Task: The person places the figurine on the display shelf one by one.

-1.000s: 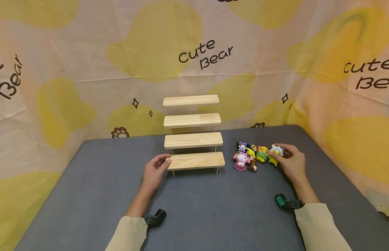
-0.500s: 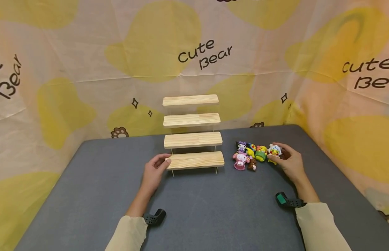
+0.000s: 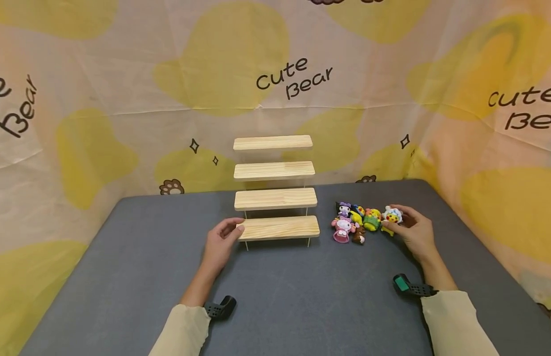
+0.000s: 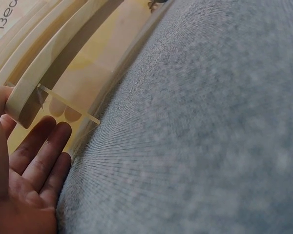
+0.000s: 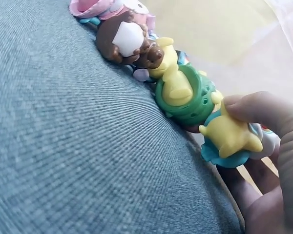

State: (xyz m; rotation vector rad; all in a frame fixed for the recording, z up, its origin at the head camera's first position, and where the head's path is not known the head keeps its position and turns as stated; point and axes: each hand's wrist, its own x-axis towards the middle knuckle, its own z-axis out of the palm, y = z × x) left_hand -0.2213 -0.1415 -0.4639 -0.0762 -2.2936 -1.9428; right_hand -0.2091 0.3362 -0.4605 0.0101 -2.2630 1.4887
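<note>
My left hand (image 3: 220,242) holds the left end of the lowest board of a four-step-like wooden display rack (image 3: 279,228), its thumb on the board. In the left wrist view the other fingers (image 4: 44,161) extend loosely under that board, beside a clear support. My right hand (image 3: 415,231) pinches a small yellow figurine (image 3: 392,216) with a white and blue hat, at the right end of a group of toys. The right wrist view shows the thumb on the figurine's yellow underside (image 5: 229,132); the other fingers are partly hidden behind it. Right beside it lies a yellow figurine in green (image 3: 372,219).
Left of the green one lie a pink figurine (image 3: 342,229), a purple and black one (image 3: 344,209), a brown one (image 3: 359,235) and a yellow and blue one (image 3: 357,213). A grey table (image 3: 302,296) bears everything. Patterned cloth (image 3: 204,59) hangs behind and at the sides.
Between a second and half a second ago, the figurine in my right hand turned more upright, its face toward the head camera. My left hand stays at the rack. The head view has shifted slightly.
</note>
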